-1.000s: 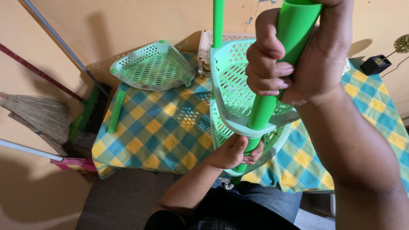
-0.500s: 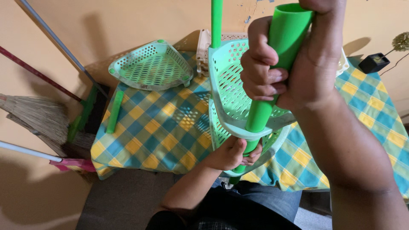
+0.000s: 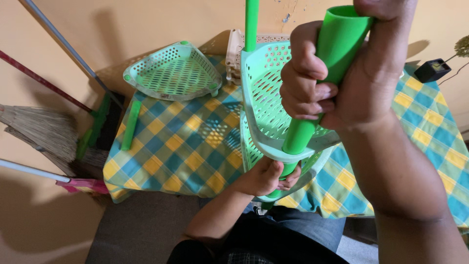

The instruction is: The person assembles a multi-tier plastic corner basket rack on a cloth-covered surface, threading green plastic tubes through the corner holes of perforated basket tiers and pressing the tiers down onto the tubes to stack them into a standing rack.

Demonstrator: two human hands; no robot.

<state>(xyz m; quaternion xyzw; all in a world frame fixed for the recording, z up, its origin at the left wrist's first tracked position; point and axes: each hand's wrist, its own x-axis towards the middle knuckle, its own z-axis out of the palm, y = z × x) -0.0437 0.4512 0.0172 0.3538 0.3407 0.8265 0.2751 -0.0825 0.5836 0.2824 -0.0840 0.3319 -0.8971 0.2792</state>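
Observation:
My right hand is wrapped around the top of a bright green plastic tube, close to the camera. The tube runs down through the corner socket of a light green perforated shelf tray into a second tray below it. My left hand grips the lower tray's corner around the tube's bottom end. Another green tube stands upright at the far corner of the stacked trays.
A third perforated green tray lies on the blue and yellow checked tablecloth. A short green tube lies near its left edge. Brooms and mop handles lean at the left wall. A small black box sits at the right.
My right hand has slid slightly lower along the tube, and the tube has tilted a little. The left hand stays at the lower tray.

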